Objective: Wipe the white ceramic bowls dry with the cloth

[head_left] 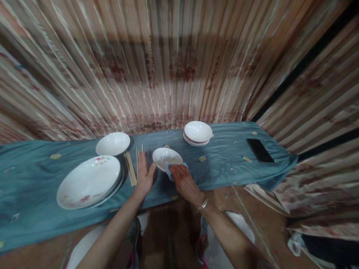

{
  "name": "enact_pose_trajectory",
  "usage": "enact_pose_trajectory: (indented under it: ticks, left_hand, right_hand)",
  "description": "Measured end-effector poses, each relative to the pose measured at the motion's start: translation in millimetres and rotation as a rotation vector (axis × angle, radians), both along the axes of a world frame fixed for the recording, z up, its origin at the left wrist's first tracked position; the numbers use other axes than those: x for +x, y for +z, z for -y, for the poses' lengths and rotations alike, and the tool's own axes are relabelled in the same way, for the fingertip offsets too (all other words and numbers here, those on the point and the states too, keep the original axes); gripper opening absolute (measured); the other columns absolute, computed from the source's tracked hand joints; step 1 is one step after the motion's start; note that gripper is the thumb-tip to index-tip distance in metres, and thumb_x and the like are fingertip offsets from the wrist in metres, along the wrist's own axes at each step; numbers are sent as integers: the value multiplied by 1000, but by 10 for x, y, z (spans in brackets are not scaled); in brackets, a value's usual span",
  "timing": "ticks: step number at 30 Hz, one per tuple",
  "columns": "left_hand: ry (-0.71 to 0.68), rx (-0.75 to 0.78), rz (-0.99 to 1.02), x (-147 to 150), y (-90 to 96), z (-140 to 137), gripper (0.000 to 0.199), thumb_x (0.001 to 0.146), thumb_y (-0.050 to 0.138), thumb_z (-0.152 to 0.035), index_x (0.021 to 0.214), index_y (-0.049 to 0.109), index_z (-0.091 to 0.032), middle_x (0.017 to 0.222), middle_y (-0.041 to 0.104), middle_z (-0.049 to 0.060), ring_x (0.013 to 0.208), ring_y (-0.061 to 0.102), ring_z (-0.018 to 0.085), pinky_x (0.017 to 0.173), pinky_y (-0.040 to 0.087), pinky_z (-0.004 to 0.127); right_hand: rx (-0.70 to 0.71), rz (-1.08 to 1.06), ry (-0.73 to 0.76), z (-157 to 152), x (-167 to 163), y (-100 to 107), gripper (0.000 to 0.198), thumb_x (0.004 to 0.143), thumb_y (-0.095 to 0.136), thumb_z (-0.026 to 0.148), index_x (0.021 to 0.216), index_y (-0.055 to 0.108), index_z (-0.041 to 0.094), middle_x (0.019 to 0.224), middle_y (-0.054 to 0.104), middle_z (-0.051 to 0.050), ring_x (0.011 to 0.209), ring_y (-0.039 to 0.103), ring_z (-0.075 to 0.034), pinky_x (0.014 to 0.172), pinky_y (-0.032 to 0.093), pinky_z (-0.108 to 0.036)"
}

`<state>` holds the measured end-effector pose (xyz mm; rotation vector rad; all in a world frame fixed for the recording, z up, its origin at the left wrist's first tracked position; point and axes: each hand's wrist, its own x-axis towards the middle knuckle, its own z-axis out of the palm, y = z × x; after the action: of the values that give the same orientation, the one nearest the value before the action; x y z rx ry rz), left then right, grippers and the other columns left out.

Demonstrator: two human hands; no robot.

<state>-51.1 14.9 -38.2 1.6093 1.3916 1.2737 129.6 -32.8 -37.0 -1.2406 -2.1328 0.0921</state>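
A small white bowl (165,156) is between my hands, tilted a little over the table. My right hand (183,180) pinches a pale blue cloth (169,172) against the bowl's near right rim. At the bowl's left side is my left hand (146,175), its fingers stretched out and thumb apart; whether the thumb touches the rim I cannot tell. Several wooden chopsticks (130,170) lie just left of that hand, and some are partly hidden behind its fingers.
Large floral white plates (89,181) are stacked at the left, with a white bowl (113,143) behind them. Stacked small bowls (198,131) stand at the back. A black phone (260,150) lies right on the blue tablecloth (218,170). Curtains (179,74) hang behind the table.
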Motion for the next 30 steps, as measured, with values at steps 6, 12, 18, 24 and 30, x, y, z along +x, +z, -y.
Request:
enact_pose_trajectory:
  ticks: [6,12,18,24,30]
  left_hand:
    - [-217,434,-600,-60,94,-37,40,92,53,-32,130,53,-21,141,51,16,141,34,31,114,18,63]
    - [-218,445,-606,-27,256,-133,19,88,57,-31,100,69,-23,109,66,8,119,55,29,114,16,62]
    - [-351,149,-335,76,372,-159,16,82,62,-32,89,76,-28,95,72,7,100,59,29,111,27,51]
    - [-382,-62,45,237,372,-104,9,67,77,-33,75,77,-30,81,75,6,91,61,28,101,41,41]
    - [-51,-161,252,251,354,-107,10,69,75,-32,70,77,-22,73,71,3,73,61,21,76,48,32]
  right_hand:
    - [-15,-134,4,-125,131,-5,35,95,38,11,124,59,12,117,65,-17,110,60,-25,98,50,-47]
    - [-56,-301,31,-185,256,-76,39,97,38,18,131,58,21,127,63,-12,124,55,-21,108,45,-45]
    - [-133,-559,-16,-295,242,-48,35,96,41,24,122,64,22,129,63,-8,125,54,-20,110,40,-41]
    - [-256,-1089,-256,-521,330,-20,30,86,54,39,102,72,20,98,75,-4,89,67,-20,86,54,-35]
    - [-338,-1419,-257,-535,429,-24,36,78,62,43,102,70,18,94,74,-5,82,67,-18,78,54,-33]
